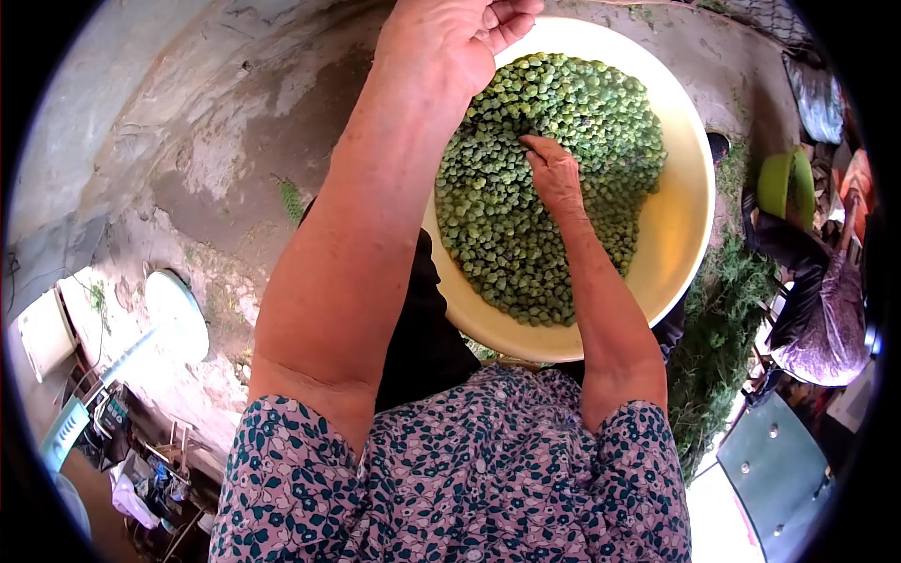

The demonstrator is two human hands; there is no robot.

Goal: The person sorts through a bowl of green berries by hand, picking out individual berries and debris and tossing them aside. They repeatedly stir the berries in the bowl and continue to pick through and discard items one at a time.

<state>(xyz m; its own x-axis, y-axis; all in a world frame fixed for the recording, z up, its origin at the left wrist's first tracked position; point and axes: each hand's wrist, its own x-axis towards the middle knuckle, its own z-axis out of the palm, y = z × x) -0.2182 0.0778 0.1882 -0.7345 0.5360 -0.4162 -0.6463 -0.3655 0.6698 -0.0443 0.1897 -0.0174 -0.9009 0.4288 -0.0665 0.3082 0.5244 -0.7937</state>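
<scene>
The right hand (554, 176) is reaching to small green pieces (572, 94) heaped in a yellow basin (687, 188), apparently picking through, grasp unclear; the left hand (458, 39), cropped, is hanging near the far rim, hold unclear; the next move is calling for light fingertips

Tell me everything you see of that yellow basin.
The basin is wide, round and pale yellow, washed whiter on the far side, with a smooth, plastic-looking wall and rim. It faces open side up, its near edge close to the floral shirt. Small green pieces cover its floor, leaving bare wall at the right. The right hand reaches inside, over them; the left hand hides some far rim, contact unclear.
</scene>
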